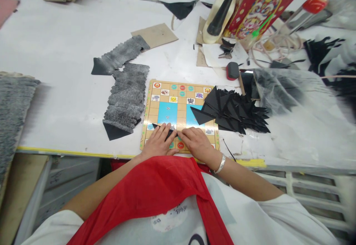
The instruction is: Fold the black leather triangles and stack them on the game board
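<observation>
A thin black pointed piece of sheet material (170,133) lies on a colourful animal game board (182,118) at the table's front edge. My left hand (159,141) rests on this piece with fingers stretched out, pressing it to the board. At the piece's right end, the thumb and fingers of my right hand (196,143) come together on its tip; the exact grip is partly hidden. A heap of similar black pieces (233,109) overlaps the board's right side. Left of the board, overlapped grey-speckled pieces (125,96) form a row, with a second row (119,55) behind.
A cardboard piece (155,36) lies behind the rows. Toward the back right stand a red printed box (261,7), a red-capped bottle (306,13) and a shoe-shaped form (218,19). A small red-black case (232,70) sits behind the heap. Clear plastic sheeting (300,115) covers the right side.
</observation>
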A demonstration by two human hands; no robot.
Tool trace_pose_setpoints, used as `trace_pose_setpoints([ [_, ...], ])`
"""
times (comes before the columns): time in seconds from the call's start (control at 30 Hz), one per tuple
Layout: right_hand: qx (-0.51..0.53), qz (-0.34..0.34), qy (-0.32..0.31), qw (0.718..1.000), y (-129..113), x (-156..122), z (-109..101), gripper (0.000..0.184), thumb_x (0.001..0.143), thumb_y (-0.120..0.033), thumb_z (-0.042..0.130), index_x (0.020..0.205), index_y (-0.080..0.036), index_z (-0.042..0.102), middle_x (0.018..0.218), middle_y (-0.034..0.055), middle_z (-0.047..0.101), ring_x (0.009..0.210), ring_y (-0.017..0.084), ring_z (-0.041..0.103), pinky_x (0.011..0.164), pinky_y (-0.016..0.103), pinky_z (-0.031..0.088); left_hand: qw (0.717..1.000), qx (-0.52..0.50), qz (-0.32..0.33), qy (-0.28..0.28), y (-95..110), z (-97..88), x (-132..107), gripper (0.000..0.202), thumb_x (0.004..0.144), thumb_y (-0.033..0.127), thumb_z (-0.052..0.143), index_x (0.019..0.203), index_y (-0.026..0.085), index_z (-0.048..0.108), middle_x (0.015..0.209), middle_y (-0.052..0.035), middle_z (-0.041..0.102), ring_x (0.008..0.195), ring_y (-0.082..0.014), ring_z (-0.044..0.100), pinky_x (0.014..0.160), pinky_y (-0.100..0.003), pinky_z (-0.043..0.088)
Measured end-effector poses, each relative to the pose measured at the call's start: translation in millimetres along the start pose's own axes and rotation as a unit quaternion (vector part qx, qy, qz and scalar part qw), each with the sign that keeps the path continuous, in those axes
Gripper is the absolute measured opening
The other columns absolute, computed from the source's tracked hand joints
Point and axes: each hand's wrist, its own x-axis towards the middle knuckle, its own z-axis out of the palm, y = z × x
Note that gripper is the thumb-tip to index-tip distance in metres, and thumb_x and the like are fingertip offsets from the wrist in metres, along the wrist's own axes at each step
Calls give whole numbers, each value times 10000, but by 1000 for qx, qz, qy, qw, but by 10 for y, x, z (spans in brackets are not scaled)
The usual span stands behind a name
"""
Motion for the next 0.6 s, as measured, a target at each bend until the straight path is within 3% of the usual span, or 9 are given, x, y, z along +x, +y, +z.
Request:
trace_pose_setpoints([
  [0.27,105,98,85,986,3,-86,83,364,894,-89,396,1225,-145,537,1068,115,583,961,213,496,836,361,410,1000,-2,1,-2,17,-7,5,757,795,615,537,1380,155,397,1446,-223,342,1339,-369,309,1083,-491,263],
  [0.47,30,65,29,997,-125,-131,48,336,906,-184,475,1233,-143,541,1133,132,583,1004,249,476,844,390,375,1000,1,-1,-6,15,-11,3,759,788,618,544,1380,165,399,1451,-214,340,1340,-360,311,1084,-488,260],
  [0.6,19,61,-1,998,-129,-129,-16,381,889,-167,495,1269,-146,511,1172,145,565,1038,266,474,889,420,370,1000,-8,1,-5,9,-3,-6,741,788,608,553,1389,205,390,1464,-195,327,1351,-350,295,1087,-488,254],
])
